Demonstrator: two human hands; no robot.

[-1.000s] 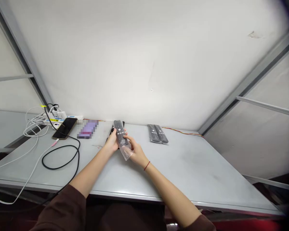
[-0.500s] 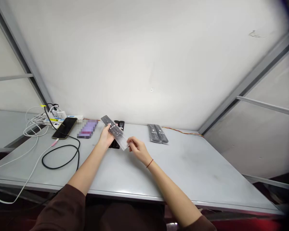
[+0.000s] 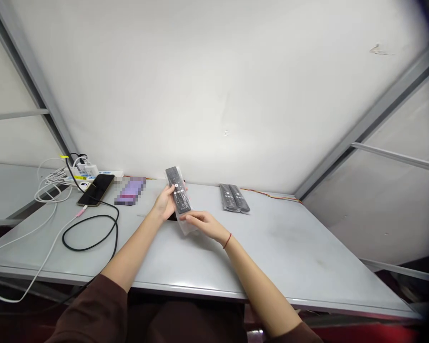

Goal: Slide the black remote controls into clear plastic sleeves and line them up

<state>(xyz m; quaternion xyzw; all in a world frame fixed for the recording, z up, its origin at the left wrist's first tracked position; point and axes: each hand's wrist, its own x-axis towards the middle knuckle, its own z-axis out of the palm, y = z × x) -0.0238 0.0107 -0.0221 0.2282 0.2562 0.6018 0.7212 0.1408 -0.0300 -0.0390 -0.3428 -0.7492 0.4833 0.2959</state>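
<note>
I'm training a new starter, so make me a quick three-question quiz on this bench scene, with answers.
1. Multiple choice: what does the left hand hold?
A) a phone
B) a remote in a clear plastic bag
C) a white cable

2. True or false: the red band is on the left wrist.

3. Fill in the number: ____ wrapped remotes lie side by side on the table, to the person's right of the held one.

Key:
1. B
2. False; the red band is on the right wrist.
3. Two
</note>
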